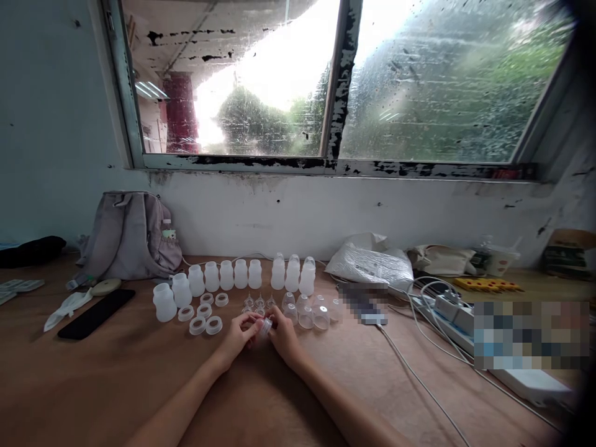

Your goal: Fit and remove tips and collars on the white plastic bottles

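Observation:
Between my left hand (pixel 242 333) and my right hand (pixel 282 334), the fingers of both are closed on a small clear bottle ring (pixel 266 327). Whether a teat sits inside it is too small to tell. Just beyond my fingertips stand several clear teats (pixel 248 300). To the left lie several loose screw rings (pixel 213 325). A curved row of open milky baby bottles (pixel 212 276) stands behind them. Right of my right hand are several clear dome caps (pixel 321 317). Three bottles with domed tops (pixel 293 273) stand upright behind the caps.
On the left are a grey backpack (pixel 125 236), a black phone-like slab (pixel 97 314) and a white crumpled cloth or glove (pixel 69 308). To the right lie a silvery padded bag (pixel 372 266), white cables (pixel 410 370) and a power strip (pixel 447 326). A wall with a window bounds the back.

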A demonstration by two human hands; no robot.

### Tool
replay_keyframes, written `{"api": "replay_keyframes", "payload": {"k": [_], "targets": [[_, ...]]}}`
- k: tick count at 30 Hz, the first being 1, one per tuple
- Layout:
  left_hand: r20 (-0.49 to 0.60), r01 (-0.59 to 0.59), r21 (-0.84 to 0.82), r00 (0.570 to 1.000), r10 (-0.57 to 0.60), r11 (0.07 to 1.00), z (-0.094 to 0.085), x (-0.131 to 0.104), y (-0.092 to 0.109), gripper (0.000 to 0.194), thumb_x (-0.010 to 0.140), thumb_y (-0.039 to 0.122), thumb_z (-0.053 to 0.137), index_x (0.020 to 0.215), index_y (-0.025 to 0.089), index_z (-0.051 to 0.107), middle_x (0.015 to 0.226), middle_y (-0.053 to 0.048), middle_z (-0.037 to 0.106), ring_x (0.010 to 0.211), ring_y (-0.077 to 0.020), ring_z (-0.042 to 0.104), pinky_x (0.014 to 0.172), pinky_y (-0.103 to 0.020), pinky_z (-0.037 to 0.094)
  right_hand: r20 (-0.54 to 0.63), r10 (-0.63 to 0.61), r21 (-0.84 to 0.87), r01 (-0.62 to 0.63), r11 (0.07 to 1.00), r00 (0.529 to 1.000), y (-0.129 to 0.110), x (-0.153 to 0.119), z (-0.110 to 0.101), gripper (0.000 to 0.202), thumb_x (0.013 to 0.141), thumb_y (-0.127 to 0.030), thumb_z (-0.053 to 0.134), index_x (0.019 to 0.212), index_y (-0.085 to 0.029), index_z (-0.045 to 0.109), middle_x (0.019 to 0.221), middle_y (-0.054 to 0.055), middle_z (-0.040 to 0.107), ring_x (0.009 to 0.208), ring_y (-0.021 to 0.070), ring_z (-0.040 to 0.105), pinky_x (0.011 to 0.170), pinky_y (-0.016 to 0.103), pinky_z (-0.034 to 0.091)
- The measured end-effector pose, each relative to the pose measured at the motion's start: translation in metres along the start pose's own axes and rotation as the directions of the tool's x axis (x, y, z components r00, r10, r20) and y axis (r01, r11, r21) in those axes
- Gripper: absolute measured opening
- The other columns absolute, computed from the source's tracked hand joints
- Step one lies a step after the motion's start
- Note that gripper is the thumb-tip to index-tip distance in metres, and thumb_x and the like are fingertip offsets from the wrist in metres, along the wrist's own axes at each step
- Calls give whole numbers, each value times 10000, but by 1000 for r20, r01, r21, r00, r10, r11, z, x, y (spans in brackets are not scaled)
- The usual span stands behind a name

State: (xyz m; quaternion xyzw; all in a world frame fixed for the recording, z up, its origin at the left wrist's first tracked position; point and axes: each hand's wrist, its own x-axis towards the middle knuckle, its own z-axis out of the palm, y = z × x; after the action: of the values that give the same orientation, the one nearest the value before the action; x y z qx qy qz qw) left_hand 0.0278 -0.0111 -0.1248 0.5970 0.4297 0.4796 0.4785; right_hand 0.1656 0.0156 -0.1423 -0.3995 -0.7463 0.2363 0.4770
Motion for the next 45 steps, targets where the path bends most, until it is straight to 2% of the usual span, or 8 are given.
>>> {"api": "replay_keyframes", "payload": {"k": [5,14,18,24,30,35,39,45], "targets": [[-38,-28,-40,999,27,999,0,2,-4,384,688,475,544,871,138,531,626,13,527,473,-76,466,410,-182,354,-2,-55,-60,54,997,999,-1,-2,-1,190,685,-75,378,811,-188,464,625,-13,531,553,114,494,512,193,359],[-42,-11,-93,999,7,996,2,6,-13,375,717,512,477,799,146,475,543,36,480,424,-83,454,365,-179,331,8,-118,-147,118,982,993,1,-5,2,134,772,-143,369,818,-169,492,641,5,549,553,111,508,521,194,382],[-117,-49,-108,993,36,993,2,6,-11,360,734,516,445,789,160,454,506,48,463,395,-81,436,358,-179,315,-69,-133,-139,122,983,989,-4,-2,-1,173,785,-179,392,942,-168,463,704,10,537,546,99,496,547,204,407],[-306,-73,-142,952,26,987,-7,14,-10,349,740,515,425,796,171,421,445,68,431,370,-73,395,366,-173,298,-233,-202,-212,153,965,951,-1,50,4,323,770,-147,355,1091,-169,380,914,70,497,709,128,514,644,258,434],[-385,-84,-173,923,11,981,-14,22,-20,373,719,538,435,803,175,422,459,70,418,369,-77,406,357,-177,307,-98,-30,-422,-15,907,995,16,114,24,531,700,-83,392,1213,-191,306,1061,121,426,793,166,520,658,291,417],[-406,-61,-199,913,-26,978,-17,23,-21,405,696,555,457,821,171,430,448,72,422,374,-78,411,366,-173,310,-119,19,-505,-77,860,993,24,134,29,336,732,-141,439,1067,-158,420,993,131,467,764,180,526,657,298,401],[-414,-20,-197,908,-64,980,-18,23,-19,442,686,576,453,840,162,441,411,68,426,353,-84,394,366,-181,297,-108,-35,-506,-25,862,994,13,129,20,115,779,-200,407,871,-167,467,858,73,503,738,169,509,668,291,401],[-451,-11,-204,889,-84,979,-15,14,-11,412,710,576,424,789,173,466,401,66,409,378,-91,397,413,-198,317,-205,-311,-400,210,892,928,-26,74,-15,252,778,-254,436,1014,-179,389,943,77,502,880,202,492,756,349,404]]}}
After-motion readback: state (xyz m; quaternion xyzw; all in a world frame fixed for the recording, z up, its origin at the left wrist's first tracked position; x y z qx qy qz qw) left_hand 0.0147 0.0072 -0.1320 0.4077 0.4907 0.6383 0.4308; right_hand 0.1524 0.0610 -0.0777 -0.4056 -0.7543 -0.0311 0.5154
